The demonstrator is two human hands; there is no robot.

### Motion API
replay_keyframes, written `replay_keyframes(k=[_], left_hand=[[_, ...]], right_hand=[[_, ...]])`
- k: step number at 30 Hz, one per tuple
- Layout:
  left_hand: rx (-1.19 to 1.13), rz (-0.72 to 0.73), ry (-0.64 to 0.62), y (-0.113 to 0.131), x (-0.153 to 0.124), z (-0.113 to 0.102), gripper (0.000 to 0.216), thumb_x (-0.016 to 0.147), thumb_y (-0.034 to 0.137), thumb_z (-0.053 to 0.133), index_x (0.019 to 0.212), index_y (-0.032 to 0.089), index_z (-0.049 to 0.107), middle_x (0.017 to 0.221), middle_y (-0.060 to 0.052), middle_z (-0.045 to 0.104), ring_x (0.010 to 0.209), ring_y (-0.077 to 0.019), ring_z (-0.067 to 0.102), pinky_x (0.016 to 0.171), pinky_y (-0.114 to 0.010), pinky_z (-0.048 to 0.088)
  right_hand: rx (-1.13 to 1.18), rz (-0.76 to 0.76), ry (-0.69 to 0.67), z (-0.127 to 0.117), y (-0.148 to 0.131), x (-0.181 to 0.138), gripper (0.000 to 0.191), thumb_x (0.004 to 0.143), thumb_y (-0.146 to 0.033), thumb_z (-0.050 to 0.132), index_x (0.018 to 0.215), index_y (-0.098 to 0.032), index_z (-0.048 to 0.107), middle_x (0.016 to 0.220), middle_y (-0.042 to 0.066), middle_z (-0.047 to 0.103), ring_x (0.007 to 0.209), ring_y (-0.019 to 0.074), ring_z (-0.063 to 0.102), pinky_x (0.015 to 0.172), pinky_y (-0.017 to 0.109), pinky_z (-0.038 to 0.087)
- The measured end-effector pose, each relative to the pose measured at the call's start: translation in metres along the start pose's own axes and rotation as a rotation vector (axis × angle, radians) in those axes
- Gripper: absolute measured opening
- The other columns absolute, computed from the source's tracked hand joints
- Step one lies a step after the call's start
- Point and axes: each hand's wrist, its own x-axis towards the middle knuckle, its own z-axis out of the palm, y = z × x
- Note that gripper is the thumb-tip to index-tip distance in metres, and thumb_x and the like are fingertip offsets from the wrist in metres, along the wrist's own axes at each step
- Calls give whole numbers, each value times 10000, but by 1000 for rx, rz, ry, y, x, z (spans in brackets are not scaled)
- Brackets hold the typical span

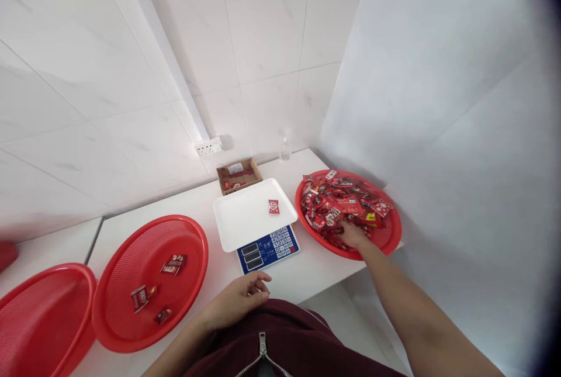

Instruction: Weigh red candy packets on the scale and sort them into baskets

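My right hand [352, 235] reaches into a red basket [391, 237] heaped with red wrapped snack packets [350, 204]. Its fingertips are down among the packets, so I cannot see whether they grip one. My left hand [243, 296] hovers by the table's front edge, close to my body, fingers loosely bent and apart, nothing in it. Ahead of it is a digital scale [268, 248] with a blue keypad panel and a white tray [239, 219] on top. A single red packet [274, 207] lies on the tray's right part.
Left of the scale, a second red basket [199, 248] holds a few small packets [174, 265]. Another red basket [44, 318] stands farther left. Behind the scale are an open cardboard box [239, 175] and a clear plastic bottle [285, 150]. A wall rises close on the right.
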Motion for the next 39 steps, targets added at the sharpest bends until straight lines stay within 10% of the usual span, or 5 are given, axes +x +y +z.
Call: replay_keyframes(k=[18, 27, 34, 39], left_hand=[[77, -4, -50, 1, 4, 2, 462, 819, 412, 522, 1230, 204, 489, 1079, -53, 582, 924, -162, 532, 853, -304, 412], [59, -21, -13, 1, 1, 0, 449, 807, 386, 524, 1213, 198, 488, 1062, -50, 584, 919, -164, 531, 857, -310, 412], [59, -33, -18, 4, 4, 2, 449, 803, 376, 523, 1211, 192, 493, 1050, -48, 585, 925, -168, 540, 856, -303, 409], [54, -27, -32, 4, 8, 2, 457, 799, 383, 534, 1217, 203, 489, 1049, -43, 587, 914, -162, 534, 836, -295, 413]], right_hand=[[261, 16, -40, -11, 0, -14, 219, 695, -220, 660, 911, -182, 672, 939, 78, 706, 856, 241, 646, 727, 288, 454], [354, 140, 129, -27, -15, -13, 382, 867, -458, 413, 907, -156, 643, 814, 100, 686, 776, 237, 644, 700, 306, 457], [409, 78, 24, -9, -53, -6, 661, 725, -491, 628, 1264, -141, 474, 1263, 179, 543, 1115, 294, 552, 892, 360, 434], [377, 170, 73, 4, -61, 1, 484, 683, -238, 637, 1149, -135, 555, 1175, 200, 591, 1068, 338, 576, 884, 408, 432]])
